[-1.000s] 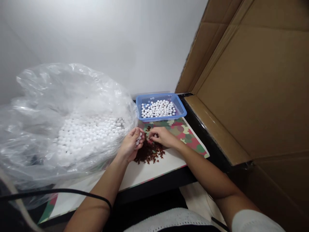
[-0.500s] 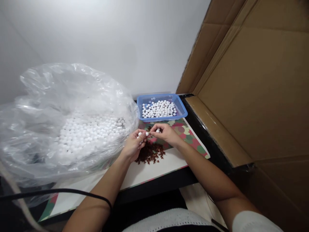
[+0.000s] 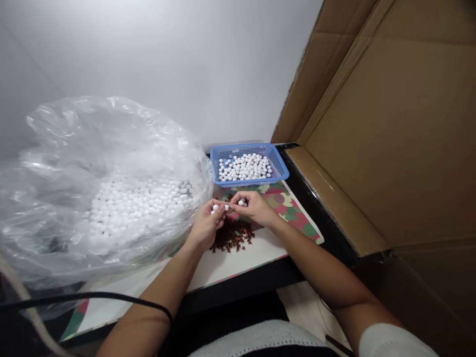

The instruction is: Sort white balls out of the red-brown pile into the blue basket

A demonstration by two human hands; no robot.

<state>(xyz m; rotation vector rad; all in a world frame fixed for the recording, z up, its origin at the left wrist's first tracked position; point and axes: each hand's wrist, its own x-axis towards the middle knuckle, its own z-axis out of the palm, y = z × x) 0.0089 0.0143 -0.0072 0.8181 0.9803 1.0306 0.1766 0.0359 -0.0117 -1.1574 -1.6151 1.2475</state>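
Observation:
My left hand [image 3: 208,222] is closed around several small white balls [image 3: 215,207], one of them pinched at its fingertips. Thumb and fingers of my right hand [image 3: 255,206] meet that pinched ball from the right, and another white ball [image 3: 242,202] is tucked in its curled fingers. Whether the right fingertips also hold a small brown piece is too small to tell. Under both hands lies a pile of small dark-brown, star-shaped pieces [image 3: 235,237], partly covered by my left hand.
A large clear plastic bag [image 3: 74,144] full of white balls stands on the left. Behind my hands sits a blue basket [image 3: 250,183] with more balls. A cardboard panel [image 3: 409,148] bounds the right side. A black cable [image 3: 111,293] crosses my left forearm.
Both hands stay almost in place at the same ball. My right hand has shifted very slightly left, its fingertips closer to the left hand's.

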